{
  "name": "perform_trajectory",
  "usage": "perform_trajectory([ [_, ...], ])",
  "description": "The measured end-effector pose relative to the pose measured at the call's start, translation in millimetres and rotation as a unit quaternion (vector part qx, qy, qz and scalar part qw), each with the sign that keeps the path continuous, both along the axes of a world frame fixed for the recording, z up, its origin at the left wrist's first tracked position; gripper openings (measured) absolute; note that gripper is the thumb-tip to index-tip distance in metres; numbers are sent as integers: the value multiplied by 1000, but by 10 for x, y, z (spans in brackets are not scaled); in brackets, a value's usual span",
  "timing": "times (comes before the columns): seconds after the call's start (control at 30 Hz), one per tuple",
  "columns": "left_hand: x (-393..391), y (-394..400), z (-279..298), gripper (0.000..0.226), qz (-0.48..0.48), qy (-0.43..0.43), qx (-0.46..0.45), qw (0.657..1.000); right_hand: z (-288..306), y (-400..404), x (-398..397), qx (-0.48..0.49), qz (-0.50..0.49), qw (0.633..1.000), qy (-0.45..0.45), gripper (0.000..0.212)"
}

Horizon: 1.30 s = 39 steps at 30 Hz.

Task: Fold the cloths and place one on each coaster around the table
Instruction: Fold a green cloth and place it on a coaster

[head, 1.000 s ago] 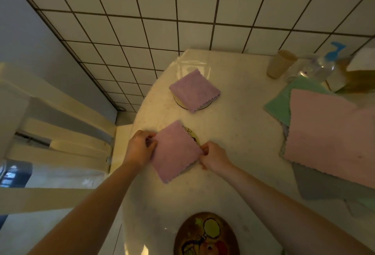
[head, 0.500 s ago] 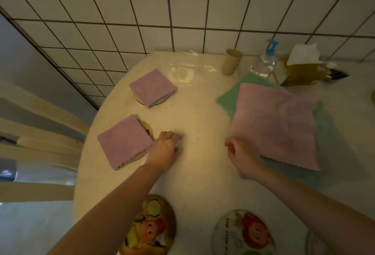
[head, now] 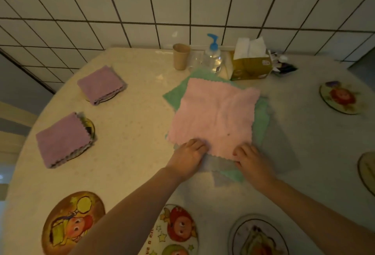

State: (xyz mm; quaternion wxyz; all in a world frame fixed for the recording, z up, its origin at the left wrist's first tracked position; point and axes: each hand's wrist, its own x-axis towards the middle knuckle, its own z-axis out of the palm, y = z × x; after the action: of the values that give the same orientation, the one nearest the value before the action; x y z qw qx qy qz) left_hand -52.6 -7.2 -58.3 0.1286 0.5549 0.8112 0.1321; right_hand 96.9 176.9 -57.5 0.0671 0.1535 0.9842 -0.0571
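A flat pink cloth (head: pixel 215 114) tops a pile of green (head: pixel 176 94) and grey (head: pixel 284 149) cloths mid-table. My left hand (head: pixel 187 157) and my right hand (head: pixel 250 160) rest on the pink cloth's near edge, fingers curled onto it. Two folded purple cloths lie at the left: the far one (head: pixel 101 84) covers its coaster, the near one (head: pixel 63 139) sits partly off its coaster (head: pixel 90 127). Bare cartoon coasters lie near me (head: pixel 71 222), (head: pixel 176 230), (head: pixel 257 236) and at the right (head: pixel 342 97).
A paper cup (head: pixel 181 56), a pump bottle (head: pixel 213 54) and a tissue box (head: pixel 251 62) stand at the table's back edge by the tiled wall. Another coaster (head: pixel 367 171) shows at the right edge. The round table's rim (head: pixel 30 133) curves at the left.
Both hands left the near purple cloth on its coaster and moved right to the pink cloth's near edge. The view swung right, showing more coasters.
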Motion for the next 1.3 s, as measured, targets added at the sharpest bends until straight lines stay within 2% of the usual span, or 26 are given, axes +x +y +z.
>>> perform_trajectory([
  [0.1, 1, 156, -47, 41, 5, 9, -20, 1000, 24, 109, -39, -5, 23, 1000, 8, 34],
  [0.23, -15, 306, -68, 47, 27, 12, -64, 998, 160, 261, -164, -97, -16, 993, 57, 5],
  [0.27, -14, 344, -71, 47, 48, 16, -65, 997, 227, 287, -199, -116, -21, 990, 72, 3],
  [0.43, -286, 463, -4, 40, 180, 34, -68, 981, 614, 453, -408, -200, 3, 971, 129, 6],
  [0.53, -567, 316, 37, 38, 221, 61, -71, 971, 697, 569, -429, -219, 5, 971, 97, 10],
  [0.6, -727, 199, 93, 36, 254, 33, -41, 966, 672, 632, -436, -205, -9, 976, 78, 7],
  [0.67, -849, 155, 221, 33, 272, -25, 32, 961, 670, 675, -485, -196, -44, 977, 78, 3],
  [0.77, -976, 182, 515, 34, 297, -91, 146, 939, 797, 675, -661, -222, -95, 961, 136, 9],
  [0.83, -1066, 177, 736, 34, 316, -107, 183, 925, 976, 634, -819, -240, -127, 944, 188, 12],
  [0.93, -1236, 28, 1082, 26, 337, -75, 219, 913, 1331, 464, -1026, -249, -135, 929, 240, 16],
  [1.1, -1338, -585, 1536, 26, 317, 58, 244, 914, 1819, -85, -1124, -268, -73, 906, 319, 7],
  [1.2, -1267, -1099, 1727, 23, 245, 124, 267, 924, 1883, -477, -1090, -263, -37, 901, 342, 4],
  [1.3, -1070, -1769, 1652, 23, 210, 142, 243, 936, 1715, -974, -927, -271, -20, 905, 326, 5],
])
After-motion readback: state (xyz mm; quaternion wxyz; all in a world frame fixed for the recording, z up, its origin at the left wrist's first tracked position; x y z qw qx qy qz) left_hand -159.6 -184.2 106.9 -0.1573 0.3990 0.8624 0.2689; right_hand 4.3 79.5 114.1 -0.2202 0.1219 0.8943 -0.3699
